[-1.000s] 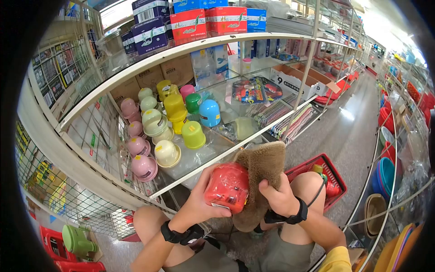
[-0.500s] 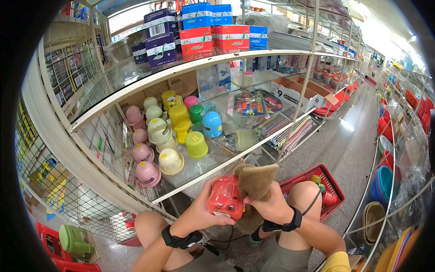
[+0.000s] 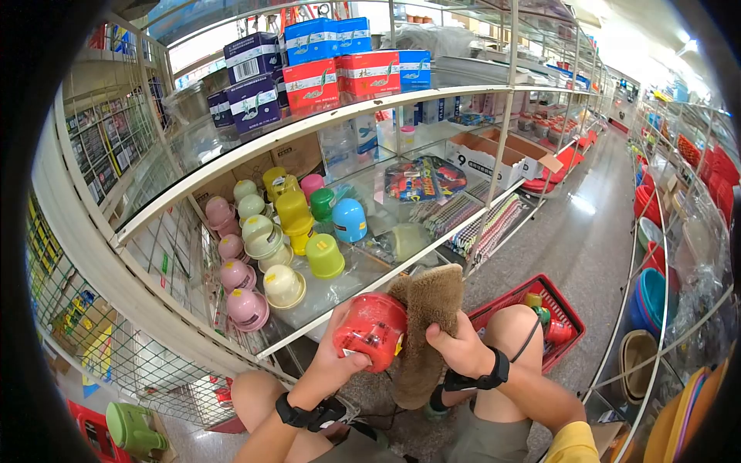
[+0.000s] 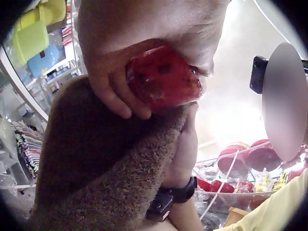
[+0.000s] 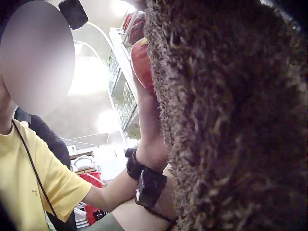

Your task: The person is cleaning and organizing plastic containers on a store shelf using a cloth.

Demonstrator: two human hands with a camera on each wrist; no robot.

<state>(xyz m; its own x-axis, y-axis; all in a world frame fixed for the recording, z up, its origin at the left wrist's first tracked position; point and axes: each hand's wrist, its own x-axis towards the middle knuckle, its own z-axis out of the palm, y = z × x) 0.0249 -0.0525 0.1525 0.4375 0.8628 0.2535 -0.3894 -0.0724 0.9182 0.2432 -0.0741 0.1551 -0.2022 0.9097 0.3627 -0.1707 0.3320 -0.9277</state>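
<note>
My left hand (image 3: pixel 328 356) grips a red dome-shaped plastic container (image 3: pixel 370 332) in a clear wrapper, thumb along its lower side. In my right hand (image 3: pixel 467 351), a fuzzy brown cloth (image 3: pixel 434 305) is pinched, with the thumb on its face. The cloth stands upright against the container's right side and hangs down between the knees. From the left wrist, fingers curl round the red container (image 4: pixel 163 79) just above the brown cloth (image 4: pixel 110 178). In the right wrist view the cloth (image 5: pixel 231 115) fills the right half and hides most of the right hand.
A glass shelf holds similar domed containers in pink, cream, yellow, green and blue (image 3: pixel 350 220). Boxes (image 3: pixel 310 83) stand on the shelf above. A red basket (image 3: pixel 567 305) with things in it sits on the floor by the right knee. Shelves with basins (image 3: pixel 652 297) line the right.
Half a second ago the cloth's top was folded over beside the container; now it stands upright again, with more of it showing. The red container has tilted a little, still in the left hand.
</note>
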